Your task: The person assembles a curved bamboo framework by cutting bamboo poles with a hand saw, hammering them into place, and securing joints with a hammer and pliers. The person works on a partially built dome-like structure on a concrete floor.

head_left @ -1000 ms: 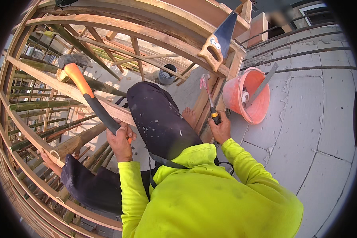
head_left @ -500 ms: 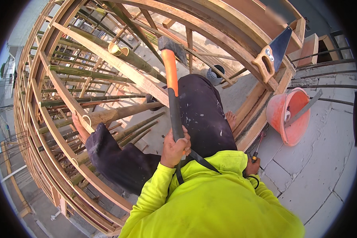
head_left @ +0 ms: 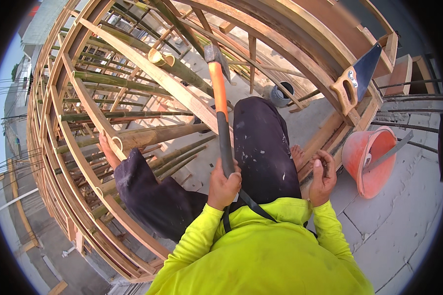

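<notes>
My left hand [head_left: 225,184] is closed around the black grip of a hatchet [head_left: 217,93]. The hatchet stands head up before my lap, with an orange upper handle and a grey metal head. My right hand [head_left: 323,178] is raised beside my right hip, palm turned up, thumb and loosely curled fingers apart. I make out nothing in it. To its right a salmon-red hard hat [head_left: 353,155] lies tipped on the pale blocks, with a flat metal strip [head_left: 389,151] in it. A handsaw [head_left: 350,88] with a wooden handle rests on the timber frame beyond.
Timber beams [head_left: 275,46] curve around me, and a long plank [head_left: 147,66] slants across in front. Bamboo poles [head_left: 118,83] fill the space below on the left. A dark bucket [head_left: 282,93] stands lower down past my knee. Steel rods [head_left: 411,99] stick out at the right.
My right hand has come up from low by my hip, where it was at a screwdriver; that tool is now out of sight. My left hand keeps its hold on the hatchet. The view has shifted slightly.
</notes>
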Demonstrator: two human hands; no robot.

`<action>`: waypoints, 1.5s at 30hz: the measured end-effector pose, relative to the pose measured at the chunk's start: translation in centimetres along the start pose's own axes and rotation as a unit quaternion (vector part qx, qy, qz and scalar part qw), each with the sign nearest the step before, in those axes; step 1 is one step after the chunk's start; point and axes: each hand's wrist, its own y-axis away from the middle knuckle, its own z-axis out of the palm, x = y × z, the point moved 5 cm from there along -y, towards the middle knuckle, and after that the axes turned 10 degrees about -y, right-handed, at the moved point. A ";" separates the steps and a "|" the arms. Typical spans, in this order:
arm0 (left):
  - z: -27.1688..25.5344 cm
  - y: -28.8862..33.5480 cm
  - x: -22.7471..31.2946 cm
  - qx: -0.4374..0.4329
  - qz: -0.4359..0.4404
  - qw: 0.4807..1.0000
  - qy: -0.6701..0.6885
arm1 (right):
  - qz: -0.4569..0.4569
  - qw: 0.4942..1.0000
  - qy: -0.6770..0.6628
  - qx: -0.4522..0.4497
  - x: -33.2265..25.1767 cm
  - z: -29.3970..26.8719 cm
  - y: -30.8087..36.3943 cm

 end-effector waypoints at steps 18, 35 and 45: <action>-4.8 -9.0 4.8 0.231 0.202 0.924 -0.228 | 0.040 0.944 -0.063 -0.322 0.1 33.1 -12.1; -14.2 -10.9 -8.2 0.519 -0.009 0.855 -0.007 | -0.199 0.954 0.029 -0.223 -0.7 40.6 -15.0; -15.5 -9.7 -7.2 0.590 0.021 0.797 0.125 | -0.133 0.959 0.053 -0.244 3.3 39.4 -12.9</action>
